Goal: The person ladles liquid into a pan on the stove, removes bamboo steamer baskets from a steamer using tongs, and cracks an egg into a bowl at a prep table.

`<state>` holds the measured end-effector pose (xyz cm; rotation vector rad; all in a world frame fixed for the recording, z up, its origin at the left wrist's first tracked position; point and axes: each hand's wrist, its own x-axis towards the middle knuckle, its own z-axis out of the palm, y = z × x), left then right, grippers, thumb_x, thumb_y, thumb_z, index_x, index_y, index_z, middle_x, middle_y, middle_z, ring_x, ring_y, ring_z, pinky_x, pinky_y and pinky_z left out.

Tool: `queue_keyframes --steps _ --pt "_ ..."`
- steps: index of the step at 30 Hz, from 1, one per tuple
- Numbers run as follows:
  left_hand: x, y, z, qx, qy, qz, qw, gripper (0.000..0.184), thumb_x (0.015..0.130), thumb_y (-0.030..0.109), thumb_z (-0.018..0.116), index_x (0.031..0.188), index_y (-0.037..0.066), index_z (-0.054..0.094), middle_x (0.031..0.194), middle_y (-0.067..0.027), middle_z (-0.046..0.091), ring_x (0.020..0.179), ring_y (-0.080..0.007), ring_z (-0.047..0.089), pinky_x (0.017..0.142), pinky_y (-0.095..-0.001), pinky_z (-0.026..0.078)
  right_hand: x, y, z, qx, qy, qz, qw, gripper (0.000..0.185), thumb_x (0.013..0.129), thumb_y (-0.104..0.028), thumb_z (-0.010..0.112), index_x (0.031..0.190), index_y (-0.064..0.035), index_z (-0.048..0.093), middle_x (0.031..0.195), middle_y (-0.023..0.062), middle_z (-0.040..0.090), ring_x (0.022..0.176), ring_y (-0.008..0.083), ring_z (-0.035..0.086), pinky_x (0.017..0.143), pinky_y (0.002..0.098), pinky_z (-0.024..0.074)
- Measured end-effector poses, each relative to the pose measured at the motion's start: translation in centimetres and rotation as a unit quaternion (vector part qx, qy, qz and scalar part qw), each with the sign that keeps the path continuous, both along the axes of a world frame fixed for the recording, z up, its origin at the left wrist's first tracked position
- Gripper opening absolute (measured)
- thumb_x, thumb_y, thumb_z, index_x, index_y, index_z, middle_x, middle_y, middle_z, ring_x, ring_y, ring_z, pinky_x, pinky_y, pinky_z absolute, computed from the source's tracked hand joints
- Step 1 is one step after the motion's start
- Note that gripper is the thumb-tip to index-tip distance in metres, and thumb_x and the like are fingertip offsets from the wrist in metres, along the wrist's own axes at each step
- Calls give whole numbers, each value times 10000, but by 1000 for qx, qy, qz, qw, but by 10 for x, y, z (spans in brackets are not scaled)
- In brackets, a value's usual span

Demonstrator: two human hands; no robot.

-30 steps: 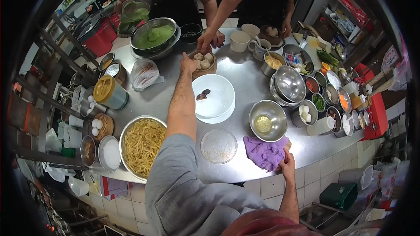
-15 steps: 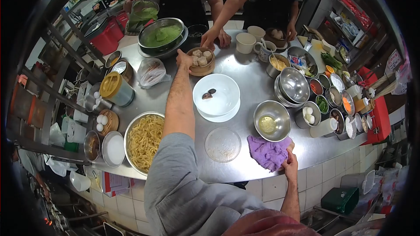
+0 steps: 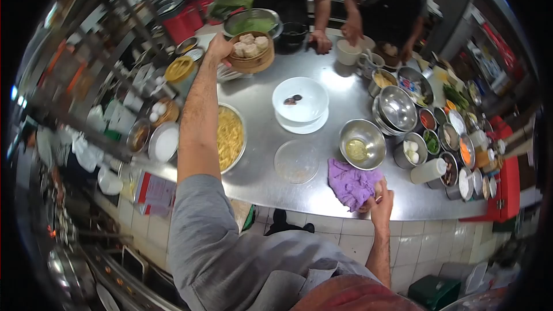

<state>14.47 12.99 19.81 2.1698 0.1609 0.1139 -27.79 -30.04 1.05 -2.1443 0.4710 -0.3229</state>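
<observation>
At the far left of the table, my left hand (image 3: 220,53) grips a round bamboo steamer (image 3: 259,64) by its side. Several pale dumplings (image 3: 250,46) sit inside, and the steamer is held up, slightly tilted. My right hand (image 3: 380,203) is closed on the corner of a crumpled purple cloth (image 3: 350,183) at the near edge. Just beyond the cloth stands a metal bowl (image 3: 375,138) with yellowish liquid. A white bowl (image 3: 314,95) holding small dark pieces rests on a white plate (image 3: 303,128) mid-table.
A basin of noodles (image 3: 230,138) sits below my left forearm. Beside it lies a clear round lid (image 3: 296,162). Stacked metal bowls (image 3: 397,109) and several ingredient containers crowd the right. Two co-workers stand across; one's hand (image 3: 352,29) is at a white cup (image 3: 347,53).
My left hand has raised the steamer off the table and moved it left. A co-worker's hand has left the steamer for the white cup. My view has shifted; my right hand stays at the cloth.
</observation>
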Motion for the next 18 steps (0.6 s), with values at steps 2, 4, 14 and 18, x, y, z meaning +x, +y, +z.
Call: queue_keyframes --steps 2,4,14,18 --pt "-49 8 22 -10 -15 -11 1000 727 636 -47 560 1308 -31 282 894 -235 587 557 -296 625 361 -385 526 15 14 49 -118 -75 8 990 545 663 47 647 1183 -41 512 854 69 404 672 179 430 633 278 396" --pt "-90 23 32 8 -6 -7 1000 741 632 -58 551 1316 -30 268 894 -233 588 546 -288 622 363 -383 525 37 36 93 -145 -176 102 968 501 686 3 671 1162 -46 521 948 115 429 813 225 474 688 313 421" --pt "-338 125 40 -45 76 -105 991 758 629 -71 556 1323 25 268 1213 -228 483 676 -250 625 445 -317 532 45 289 176 -214 -386 492 750 689 572 -46 742 1191 -143 455 1164 118 372 1068 320 384 888 420 354" --pt "-445 216 31 -32 85 -44 995 728 638 -74 564 1305 -2 279 1156 -225 514 685 -276 635 422 -327 536 -5 406 156 -212 -400 573 684 661 544 -42 748 1144 -111 479 1104 88 424 1010 296 410 848 404 364"
